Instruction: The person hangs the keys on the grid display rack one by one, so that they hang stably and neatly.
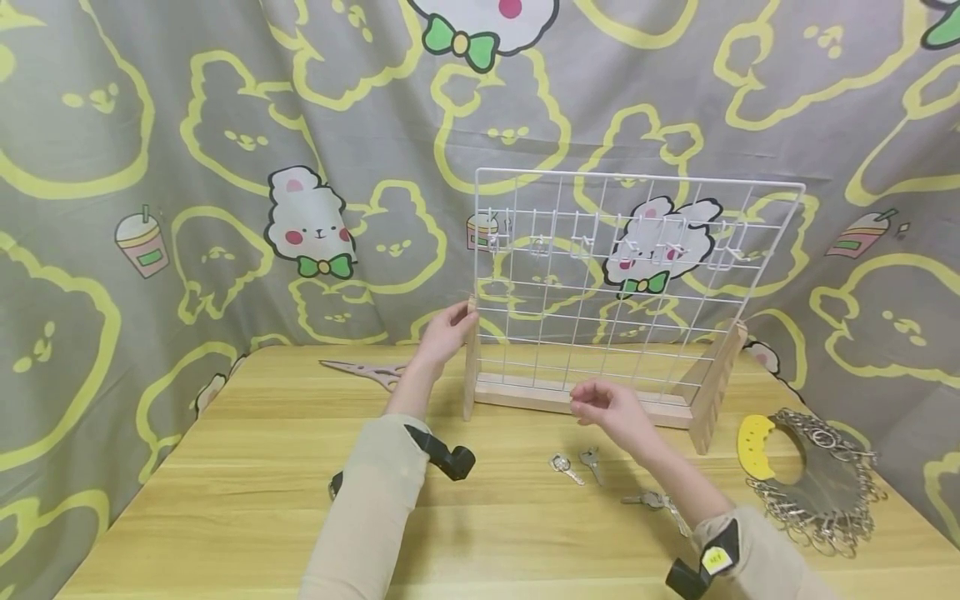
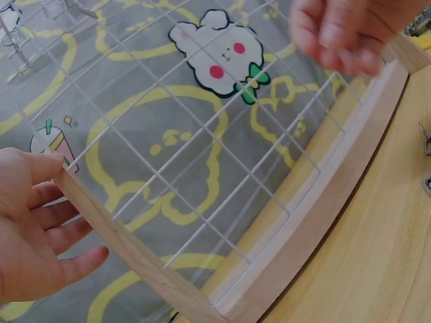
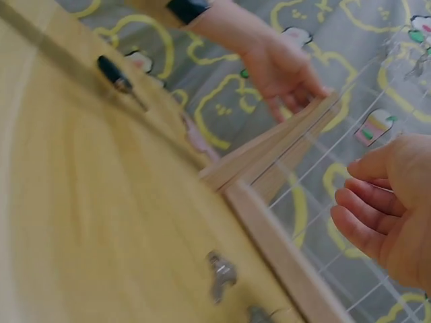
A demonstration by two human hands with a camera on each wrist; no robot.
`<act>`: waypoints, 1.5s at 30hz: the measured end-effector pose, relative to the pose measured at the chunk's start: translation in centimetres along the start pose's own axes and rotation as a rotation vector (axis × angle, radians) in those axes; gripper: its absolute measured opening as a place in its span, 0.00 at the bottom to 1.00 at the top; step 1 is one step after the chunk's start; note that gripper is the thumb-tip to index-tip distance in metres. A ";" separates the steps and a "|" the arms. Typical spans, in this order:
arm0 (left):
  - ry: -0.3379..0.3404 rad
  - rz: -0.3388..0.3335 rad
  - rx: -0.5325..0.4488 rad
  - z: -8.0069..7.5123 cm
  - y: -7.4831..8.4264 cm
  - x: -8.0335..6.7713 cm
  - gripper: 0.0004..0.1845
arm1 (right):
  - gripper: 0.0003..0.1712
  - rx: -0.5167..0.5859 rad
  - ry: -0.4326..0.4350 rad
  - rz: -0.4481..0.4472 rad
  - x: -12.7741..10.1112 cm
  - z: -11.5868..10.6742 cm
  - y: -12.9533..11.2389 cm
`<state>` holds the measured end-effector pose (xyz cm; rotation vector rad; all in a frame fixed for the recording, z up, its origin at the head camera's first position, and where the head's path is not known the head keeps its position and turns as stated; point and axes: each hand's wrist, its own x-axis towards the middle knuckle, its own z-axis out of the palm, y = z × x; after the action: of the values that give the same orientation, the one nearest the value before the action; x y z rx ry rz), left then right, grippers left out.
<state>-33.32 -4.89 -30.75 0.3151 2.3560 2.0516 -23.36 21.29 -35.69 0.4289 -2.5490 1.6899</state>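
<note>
At the back of the wooden table, a white wire grid rack is standing upright in a wooden base with two slanted wooden side supports, a row of small hooks hanging across its upper part. The left hand is gripping the top of the left side support, thumb on the near face and fingers curled behind it, as the left wrist view shows. The right hand is hovering just in front of the base, fingers loosely bent and holding nothing, not touching the rack. Two small silver keys are lying on the table just below that hand, and another bunch of keys is lying near the right forearm. A yellow toothed card is lying by a pile of metal key rings at the right edge. A pale pointed wooden piece is lying left of the rack.
</note>
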 end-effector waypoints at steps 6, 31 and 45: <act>0.006 -0.001 0.009 -0.1 0.0 0.1 0.27 | 0.14 0.010 -0.086 0.023 -1.1 0.5 1.7; 0.045 0.030 0.093 0.1 0.7 -0.1 0.27 | 0.13 -0.058 -0.169 0.050 -2.3 2.2 5.2; 0.058 0.019 0.072 0.1 0.7 -0.1 0.27 | 0.05 -0.276 -0.155 -0.058 -2.3 2.9 5.6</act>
<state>-33.15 -4.70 -30.14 0.2830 2.4742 2.0143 -22.25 21.14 -42.34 0.6277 -2.7929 1.3068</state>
